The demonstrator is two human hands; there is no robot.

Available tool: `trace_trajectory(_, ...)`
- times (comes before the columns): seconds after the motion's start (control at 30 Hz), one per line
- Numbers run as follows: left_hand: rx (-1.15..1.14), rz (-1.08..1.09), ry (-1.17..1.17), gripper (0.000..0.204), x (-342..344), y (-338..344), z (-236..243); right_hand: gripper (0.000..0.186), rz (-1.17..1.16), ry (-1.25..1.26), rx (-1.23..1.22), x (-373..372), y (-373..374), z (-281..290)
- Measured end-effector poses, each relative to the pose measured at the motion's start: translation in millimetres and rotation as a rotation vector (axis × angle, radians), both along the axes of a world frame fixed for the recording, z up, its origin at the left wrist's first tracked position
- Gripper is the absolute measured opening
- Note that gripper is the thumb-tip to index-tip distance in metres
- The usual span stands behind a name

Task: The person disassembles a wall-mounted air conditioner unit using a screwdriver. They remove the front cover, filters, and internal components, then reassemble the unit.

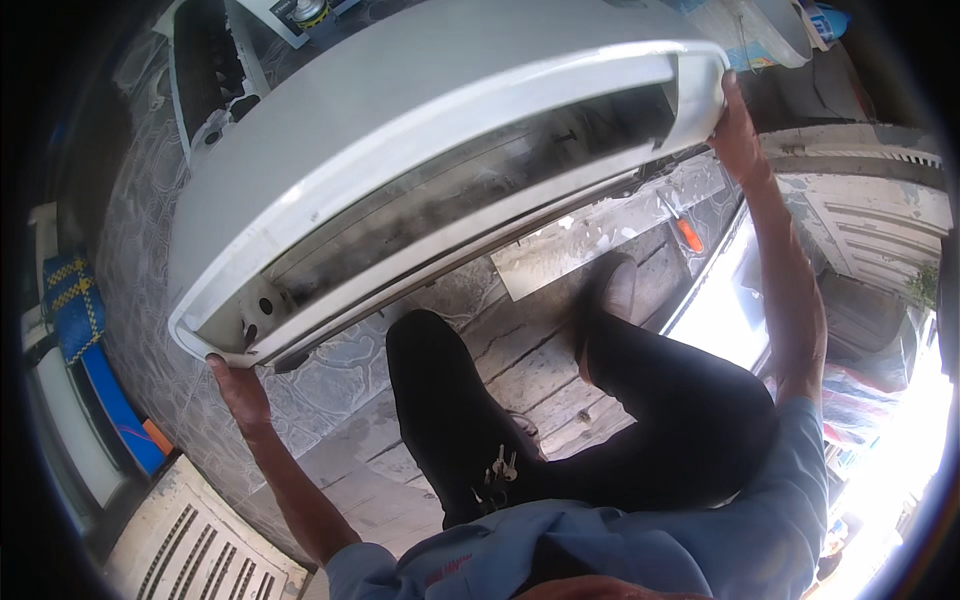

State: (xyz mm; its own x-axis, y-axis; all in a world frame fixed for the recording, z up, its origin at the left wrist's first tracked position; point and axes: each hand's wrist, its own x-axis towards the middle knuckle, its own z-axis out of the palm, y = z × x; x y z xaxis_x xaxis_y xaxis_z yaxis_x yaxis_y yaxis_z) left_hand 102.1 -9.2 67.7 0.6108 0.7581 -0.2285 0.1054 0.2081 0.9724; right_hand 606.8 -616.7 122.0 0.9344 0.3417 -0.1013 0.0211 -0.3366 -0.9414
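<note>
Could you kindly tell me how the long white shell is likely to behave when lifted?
The long white shell is probably fairly stiff: its curve shows no obvious sag between the left hand and right hand at its ends. It may be light for its size, given its wide hollow opening.

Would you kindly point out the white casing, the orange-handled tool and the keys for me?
White casing point(420, 95): head view, on its broad outer face.
Orange-handled tool point(688, 236): head view, on the handle.
Keys point(510, 466): head view, on one of the metal keys.
</note>
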Motion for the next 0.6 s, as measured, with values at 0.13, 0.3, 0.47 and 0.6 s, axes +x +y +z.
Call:
trace_trajectory(0.13, 0.061, 0.085, 0.112, 0.084, 53.1, 10.5, 44.5, 0.052, 0.137, -0.577, -0.479, 54.0, 1.9, 22.4)
trace_trajectory(0.3, 0.290, 0.120, 0.331, 0.084, 89.7, 61.7, 84.0, 0.100, -0.042, 0.094, -0.231, 70.0, 84.2, 64.1)
trace_trajectory(0.47, 0.745, 0.053, 0.745, 0.083, 129.1, 110.9, 83.6, 0.104, 0.092, -0.078, -0.135, 113.3, 59.6, 51.4)
trace_trajectory(0.6, 1.341, -0.279, 0.383, 0.064, 196.4, 9.9, 123.5, 0.100, -0.008, -0.067, -0.266, 70.2, 116.3, 77.9)
